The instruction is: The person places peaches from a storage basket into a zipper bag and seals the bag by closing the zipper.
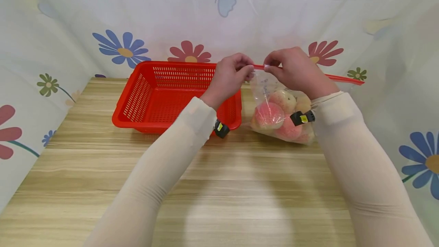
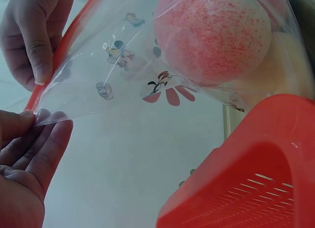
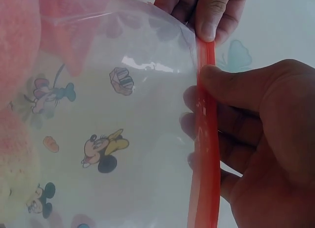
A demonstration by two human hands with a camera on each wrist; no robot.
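A clear zip bag (image 1: 259,87) with a red seal strip and printed cartoon figures holds several pink and cream peaches (image 1: 269,116). My left hand (image 1: 230,73) pinches the left end of the strip between thumb and fingers. Close beside it, my right hand (image 1: 291,68) pinches the same red strip (image 3: 209,154), thumb on one face and fingertips behind the other. The strip runs on past the right hand to the right. In the left wrist view, one large speckled peach (image 2: 216,36) shows through the plastic, near the bag's printed side.
A red plastic basket (image 1: 118,119) with slotted walls stands on the wooden table (image 1: 103,186) just left of the bag. Behind the table hangs a white curtain (image 1: 274,18) with flowers and a butterfly. Small black cameras (image 1: 221,129) sit at both wrists.
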